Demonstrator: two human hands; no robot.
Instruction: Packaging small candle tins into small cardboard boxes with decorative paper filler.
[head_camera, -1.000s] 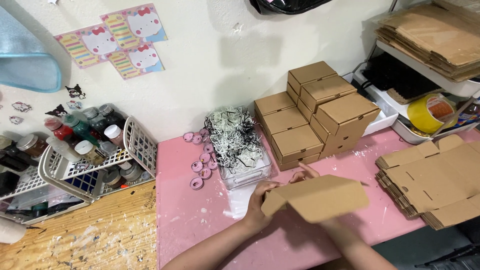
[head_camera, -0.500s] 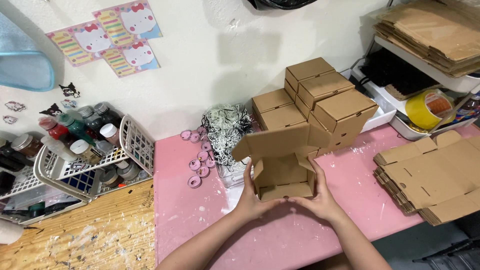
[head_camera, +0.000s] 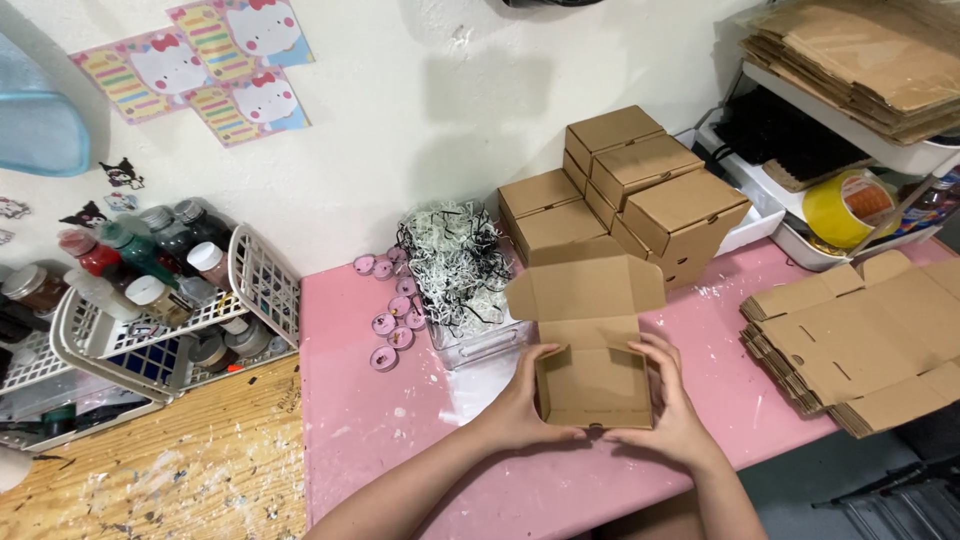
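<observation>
Nearest to us, our left hand (head_camera: 525, 405) and right hand (head_camera: 672, 410) clasp the small brown cardboard mailer box (head_camera: 592, 385) from either side, fingers curled round its walls and thumbs along the front edge, so both hands are closed on it. It sits on the pink worktop (head_camera: 380, 420) just in front of us, its lid flap standing open behind. A second ago it was still a half-folded sheet held in the air; now the walls stand square and the tray is formed, so only the lid seems left to close. To the right lies a stack of flat brown cardboard blanks (head_camera: 860, 335). Just beyond the box stands a clear plastic tub of black and white shredded paper (head_camera: 455, 270), with small round purple candles (head_camera: 390, 325) beside it. Farther back, against the wall, a pile of finished brown cardboard boxes (head_camera: 630, 190) waits.
</observation>
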